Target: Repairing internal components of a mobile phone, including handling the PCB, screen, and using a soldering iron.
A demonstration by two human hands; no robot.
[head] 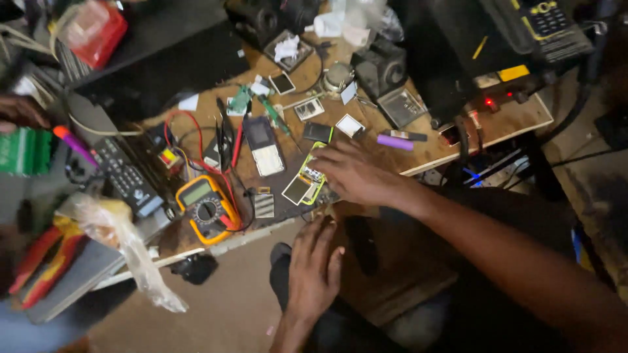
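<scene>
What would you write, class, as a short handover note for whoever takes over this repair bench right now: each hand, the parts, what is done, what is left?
Right hand: open, fingertips on the opened phone with the yellow-green frame on the wooden bench.
Left hand: open, flat on the knee, holding nothing.
Nearby: dark phone, yellow multimeter with red leads, purple cylinder.
Done: phone opened, parts spread out.
Left: phone not yet closed up.

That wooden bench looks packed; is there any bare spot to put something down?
Bare wood shows at the bench's right end, past the purple cylinder, and a narrow strip by the yellow multimeter. Around the right hand and the opened phone, parts lie crowded.
</scene>
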